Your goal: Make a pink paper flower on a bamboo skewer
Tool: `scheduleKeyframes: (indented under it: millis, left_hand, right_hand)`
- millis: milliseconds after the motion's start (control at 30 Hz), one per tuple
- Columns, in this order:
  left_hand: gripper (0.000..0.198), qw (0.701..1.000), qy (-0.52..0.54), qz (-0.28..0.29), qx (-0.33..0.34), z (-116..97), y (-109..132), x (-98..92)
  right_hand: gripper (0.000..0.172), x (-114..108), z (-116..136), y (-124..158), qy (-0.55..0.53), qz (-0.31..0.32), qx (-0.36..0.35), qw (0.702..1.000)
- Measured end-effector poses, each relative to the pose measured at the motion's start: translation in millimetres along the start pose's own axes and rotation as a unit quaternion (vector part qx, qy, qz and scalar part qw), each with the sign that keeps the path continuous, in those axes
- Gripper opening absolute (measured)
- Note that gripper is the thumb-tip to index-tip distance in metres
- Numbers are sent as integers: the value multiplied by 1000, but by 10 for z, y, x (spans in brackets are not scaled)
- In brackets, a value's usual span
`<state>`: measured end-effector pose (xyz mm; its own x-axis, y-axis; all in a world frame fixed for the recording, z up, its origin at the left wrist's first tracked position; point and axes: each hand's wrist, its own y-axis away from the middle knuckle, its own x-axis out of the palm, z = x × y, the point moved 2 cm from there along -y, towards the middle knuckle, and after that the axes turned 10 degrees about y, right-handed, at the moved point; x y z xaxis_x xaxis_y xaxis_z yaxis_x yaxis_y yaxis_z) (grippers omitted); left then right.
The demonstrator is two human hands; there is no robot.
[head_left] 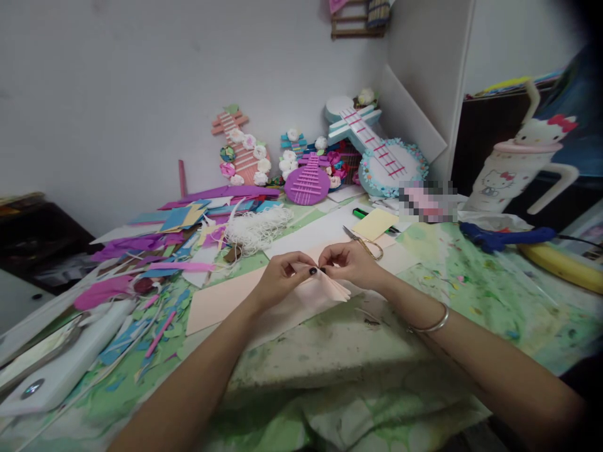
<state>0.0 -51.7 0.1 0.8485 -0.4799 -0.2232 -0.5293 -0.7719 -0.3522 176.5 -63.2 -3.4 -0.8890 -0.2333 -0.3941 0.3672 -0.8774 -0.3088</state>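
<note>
Two hands on one pleated paper

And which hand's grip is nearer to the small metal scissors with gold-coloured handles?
Right. The right grip is close, with the scissors lying just beyond it; the left grip is farther away, to the left of the right grip.

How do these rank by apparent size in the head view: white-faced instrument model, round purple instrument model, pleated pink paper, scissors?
1. White-faced instrument model
2. Round purple instrument model and pleated pink paper: unsure; the paper is nearer the camera and partly hidden
3. Scissors
</note>
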Motion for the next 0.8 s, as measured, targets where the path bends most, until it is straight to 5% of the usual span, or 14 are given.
scheduleKeyframes:
  millis: [300,800]
  left_hand:
    - [21,1000,7,0,-11,-18,-3,-5]
    - [16,998,-62,7,2,25,-1,-1]
  right_hand:
    - [20,-11,69,24,-49,20,18,998]
    - [10,3,-30,26,25,44,-11,999]
